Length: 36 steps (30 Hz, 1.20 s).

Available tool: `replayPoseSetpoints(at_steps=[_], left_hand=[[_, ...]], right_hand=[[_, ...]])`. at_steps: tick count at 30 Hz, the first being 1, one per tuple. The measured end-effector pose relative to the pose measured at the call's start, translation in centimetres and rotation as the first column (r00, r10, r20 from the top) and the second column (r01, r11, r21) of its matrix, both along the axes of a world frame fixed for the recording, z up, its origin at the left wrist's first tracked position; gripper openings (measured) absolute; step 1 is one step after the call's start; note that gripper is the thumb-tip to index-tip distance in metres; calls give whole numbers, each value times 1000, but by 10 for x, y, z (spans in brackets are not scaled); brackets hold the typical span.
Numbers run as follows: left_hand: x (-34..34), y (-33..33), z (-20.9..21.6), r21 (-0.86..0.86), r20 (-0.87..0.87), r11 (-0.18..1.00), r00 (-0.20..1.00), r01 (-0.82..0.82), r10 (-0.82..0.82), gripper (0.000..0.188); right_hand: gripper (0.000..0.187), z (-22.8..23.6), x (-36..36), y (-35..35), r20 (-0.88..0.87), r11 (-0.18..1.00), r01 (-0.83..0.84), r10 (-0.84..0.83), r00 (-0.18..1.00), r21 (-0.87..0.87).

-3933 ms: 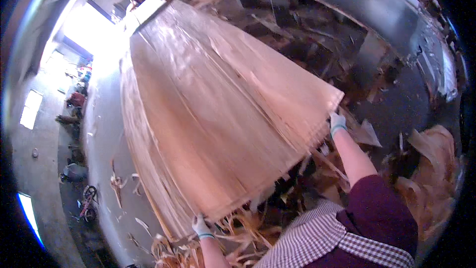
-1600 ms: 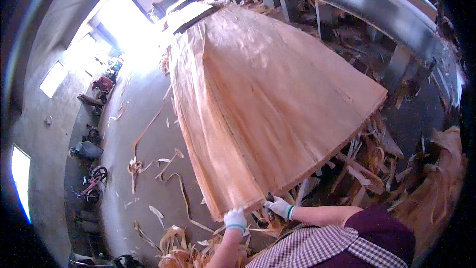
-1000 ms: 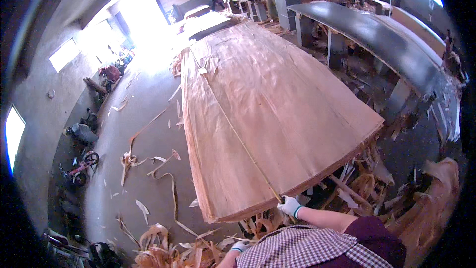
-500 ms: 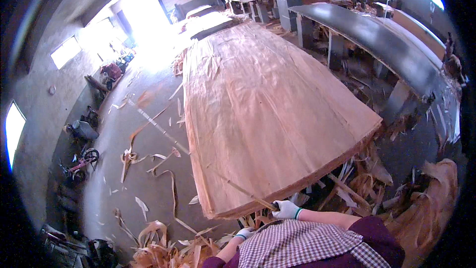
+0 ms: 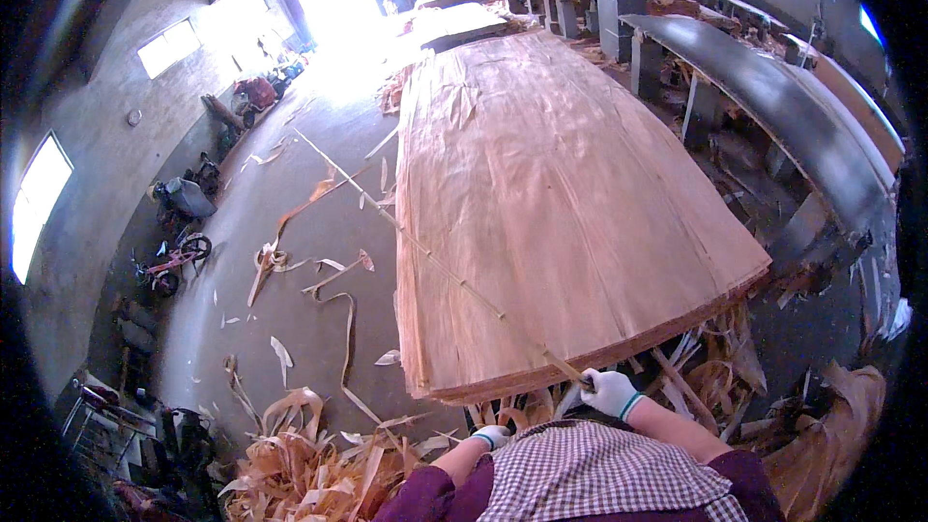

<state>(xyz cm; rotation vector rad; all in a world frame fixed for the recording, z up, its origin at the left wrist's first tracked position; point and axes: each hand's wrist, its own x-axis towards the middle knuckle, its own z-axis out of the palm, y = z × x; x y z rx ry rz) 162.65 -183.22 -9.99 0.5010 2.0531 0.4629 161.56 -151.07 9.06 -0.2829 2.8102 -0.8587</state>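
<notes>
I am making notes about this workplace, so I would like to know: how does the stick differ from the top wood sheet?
The stick is thin; the sheet is broad. The stick is yellowish; the sheet is pinkish-brown and creased. The right hand grips the stick, while the sheet lies spread out. Both are long.

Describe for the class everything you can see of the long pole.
The pole is thin, long and pale yellowish, with ringed joints that make it look like bamboo. It appears whole and thicker toward its near end, where the right hand grips it. It slants up and leftward across the stack, its far end reaching out over the grey floor. Whether it touches the stack is unclear.
</notes>
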Motion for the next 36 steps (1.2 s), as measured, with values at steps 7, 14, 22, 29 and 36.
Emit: replayPoseSetpoints(at_steps=[7, 14, 22, 29, 36], left_hand=[[-12, 22, 8, 79, -14, 997, 1000, 0, 2, 40], [-16, 58, 25, 21, 61, 991, 989, 131, -132, 37], [-44, 171, 80, -85, -22, 950, 953, 301, -303, 41], [-58, 351, 149, 144, 334, 892, 870, -428, 363, 32], [-136, 464, 182, 421, 736, 130, 422, -898, 529, 48]], right_hand=[[31, 32, 32, 18, -5, 911, 193, -209, 978, -364], [29, 37, 76, 62, -40, 848, 490, -507, 861, -200], [34, 34, 119, 134, 117, 752, 642, -632, 766, -147], [38, -27, 219, 224, 142, 831, 549, -535, 833, -92], [34, -1, 279, 327, 138, 910, 413, -405, 904, -32]])
